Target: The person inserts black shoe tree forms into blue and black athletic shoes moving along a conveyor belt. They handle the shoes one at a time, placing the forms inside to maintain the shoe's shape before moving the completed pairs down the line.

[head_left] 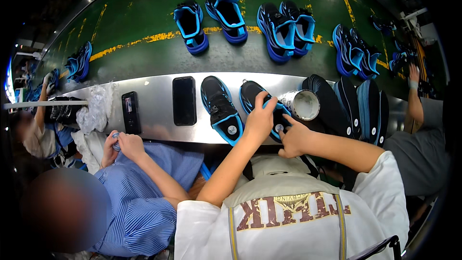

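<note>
Left grip [260, 121] clamped on black, blue-lined shoe [250, 94], right grip [297, 137] touching it, closure unclear

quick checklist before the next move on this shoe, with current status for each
1. Left hand on the handled shoe: ok, fingers at its opening.
2. Right hand at the shoe's heel end: ok.
3. Inside of that shoe fully visible: not ok, hands cover part.
4. Second shoe close by: ok, upright just to the left.
5. Black-and-blue insoles nearby: ok, right of the white tub.
6. What the tub holds: cannot tell.
</note>
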`<state>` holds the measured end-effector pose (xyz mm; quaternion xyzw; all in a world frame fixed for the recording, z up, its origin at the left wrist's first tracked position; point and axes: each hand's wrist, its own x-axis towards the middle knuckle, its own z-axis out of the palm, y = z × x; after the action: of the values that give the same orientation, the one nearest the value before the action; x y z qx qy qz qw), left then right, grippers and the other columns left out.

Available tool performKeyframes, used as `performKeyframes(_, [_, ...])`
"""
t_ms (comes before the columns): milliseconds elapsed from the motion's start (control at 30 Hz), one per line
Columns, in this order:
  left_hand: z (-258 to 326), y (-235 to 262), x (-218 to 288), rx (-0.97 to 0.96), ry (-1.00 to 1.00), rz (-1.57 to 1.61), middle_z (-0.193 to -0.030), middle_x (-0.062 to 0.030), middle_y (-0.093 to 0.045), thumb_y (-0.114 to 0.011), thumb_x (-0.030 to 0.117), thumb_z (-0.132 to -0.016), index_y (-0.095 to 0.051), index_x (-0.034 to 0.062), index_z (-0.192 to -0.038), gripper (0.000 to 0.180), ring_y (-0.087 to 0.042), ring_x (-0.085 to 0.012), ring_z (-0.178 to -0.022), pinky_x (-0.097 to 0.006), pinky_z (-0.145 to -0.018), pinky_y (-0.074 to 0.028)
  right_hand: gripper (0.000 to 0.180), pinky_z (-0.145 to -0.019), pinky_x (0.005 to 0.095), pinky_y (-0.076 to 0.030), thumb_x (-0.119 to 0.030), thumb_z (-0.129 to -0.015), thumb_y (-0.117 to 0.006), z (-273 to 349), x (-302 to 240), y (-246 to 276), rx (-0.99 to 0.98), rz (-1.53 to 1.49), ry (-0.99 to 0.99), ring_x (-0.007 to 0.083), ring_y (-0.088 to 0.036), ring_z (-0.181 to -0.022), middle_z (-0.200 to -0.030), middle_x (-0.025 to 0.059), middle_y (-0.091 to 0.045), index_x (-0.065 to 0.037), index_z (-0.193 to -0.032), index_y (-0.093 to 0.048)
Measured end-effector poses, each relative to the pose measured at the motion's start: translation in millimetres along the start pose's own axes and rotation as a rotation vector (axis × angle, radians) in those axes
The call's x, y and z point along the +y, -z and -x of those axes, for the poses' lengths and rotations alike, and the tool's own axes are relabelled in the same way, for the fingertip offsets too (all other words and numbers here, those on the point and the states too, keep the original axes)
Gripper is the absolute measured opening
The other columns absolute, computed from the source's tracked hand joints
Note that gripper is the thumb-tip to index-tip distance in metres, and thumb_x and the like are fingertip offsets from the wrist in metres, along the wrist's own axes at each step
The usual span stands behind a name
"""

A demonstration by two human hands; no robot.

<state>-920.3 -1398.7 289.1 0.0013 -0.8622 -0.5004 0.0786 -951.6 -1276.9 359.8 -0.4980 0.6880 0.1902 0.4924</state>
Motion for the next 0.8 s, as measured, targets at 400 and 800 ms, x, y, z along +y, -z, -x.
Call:
performKeyframes(400, [-6.1,1.5,21.7,-0.271,0.020,-0.269,-0.098,-0.0138,-0.046,-0.055,0.000,-0.071,-0.045,0.0031,-0.099,0.030,-0.054,-0.0341,-0.080,-0.039,-0.064,-0.046,0.022,-0.082,0.0366,-0.040,-0.005,-0.062,-0.059,10.7,-1.4,-117.0,1.363,-0.512,0.078,0.0221,-0.053,-0.089,-0.089,0.0084,-0.055,-0.003,-0.083,-0.053])
performKeyframes(800, [22.8,37.1,61.6,0.173,0.168,-0.171,-0.105,-0.0180,-0.052,-0.051,0.003,-0.066,-0.053,0.0030,-0.094,0.028,-0.057,-0.0324,-0.072,-0.033,-0.059,-0.045,0.028,-0.093,0.0450,-0.027,-0.014,-0.065,-0.055,-10.9,6.3,-79.5,0.930,-0.228,-0.120,0.0249,-0.053,-0.091,-0.086,0.0140,-0.059,0.004,-0.087,-0.057])
